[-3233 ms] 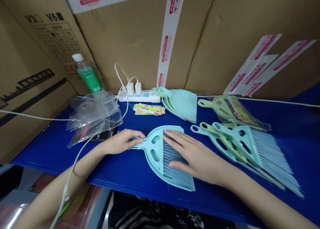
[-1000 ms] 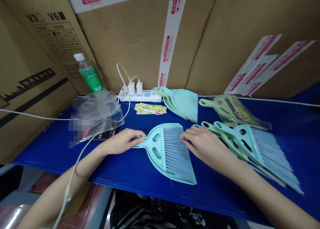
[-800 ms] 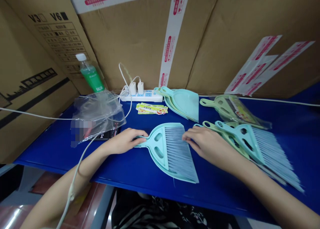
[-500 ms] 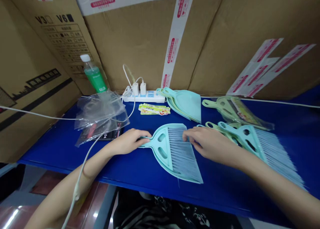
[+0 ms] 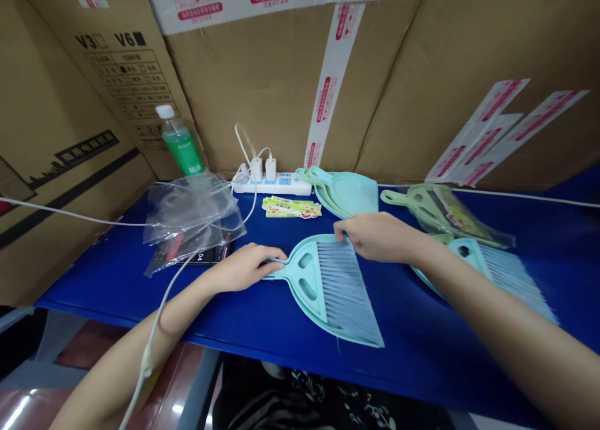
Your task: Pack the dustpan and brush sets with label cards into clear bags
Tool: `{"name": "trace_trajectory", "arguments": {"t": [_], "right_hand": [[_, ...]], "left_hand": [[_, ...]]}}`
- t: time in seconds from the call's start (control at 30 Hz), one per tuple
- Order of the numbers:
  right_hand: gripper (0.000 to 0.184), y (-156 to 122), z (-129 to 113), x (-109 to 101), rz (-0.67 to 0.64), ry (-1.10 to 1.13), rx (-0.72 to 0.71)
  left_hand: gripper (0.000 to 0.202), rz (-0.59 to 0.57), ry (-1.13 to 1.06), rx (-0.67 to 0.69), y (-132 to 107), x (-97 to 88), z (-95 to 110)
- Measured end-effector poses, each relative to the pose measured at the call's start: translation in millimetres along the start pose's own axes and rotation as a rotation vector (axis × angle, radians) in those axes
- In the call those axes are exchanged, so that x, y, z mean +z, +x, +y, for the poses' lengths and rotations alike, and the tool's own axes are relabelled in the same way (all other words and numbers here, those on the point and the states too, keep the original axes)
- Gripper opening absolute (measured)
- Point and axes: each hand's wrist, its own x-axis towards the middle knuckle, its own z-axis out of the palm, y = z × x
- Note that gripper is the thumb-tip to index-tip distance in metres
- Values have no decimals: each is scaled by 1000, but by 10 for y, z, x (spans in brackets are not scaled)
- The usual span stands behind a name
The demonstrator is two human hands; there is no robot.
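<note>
A light-blue hand brush [image 5: 308, 274] with grey-blue bristles [image 5: 347, 292] lies nested in a matching dustpan [image 5: 312, 320] on the blue table. My left hand [image 5: 246, 266] is closed round their two handles, thumb and fingers pinching them together. My right hand [image 5: 375, 236] is at the far corner of the dustpan, its bent fingers pinching at the rim beside the bristle ends. Whether those fingertips also catch bristles is hidden. Under my right forearm, another light-blue brush [image 5: 473, 255] is partly covered.
Behind stand stacked dustpans [image 5: 356, 192], a green set in a clear bag [image 5: 435, 208], paper labels [image 5: 290, 207] and a power strip [image 5: 285, 183]. Clear plastic bags [image 5: 192, 208] partly cover a phone [image 5: 215, 253]. A green bottle [image 5: 182, 145] and cardboard [image 5: 262, 86] border the table; a white cable [image 5: 157, 330] crosses my left arm.
My right hand has moved from over the bristles up to the dustpan's far corner, its forearm now covering more of the brushes at the right. My left hand keeps its hold.
</note>
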Motion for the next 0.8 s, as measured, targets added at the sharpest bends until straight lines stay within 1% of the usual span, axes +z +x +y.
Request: {"name": "trace_trajectory", "arguments": {"t": [0.17,0.3,0.47,0.6,0.7,0.8], "right_hand": [[38,233,24,11,139,47,57],[33,386,33,70,265,-48,18],[22,509,-2,117,270,-92,-46],[23,534,-38,118,296,-124,-68],[24,486,-37,110,333,-141,-74],[22,370,-6,120,442,-156,-94]], "left_hand": [[22,-2,-2,-7,-1,0,-2],[22,-7,-1,-6,0,5,-1],[21,-8,2,-14,7,4,-3],[21,-8,6,-16,8,4,-7],[21,-9,5,-15,5,3,-12],[21,-15,-5,-15,4,-2,-15]]}}
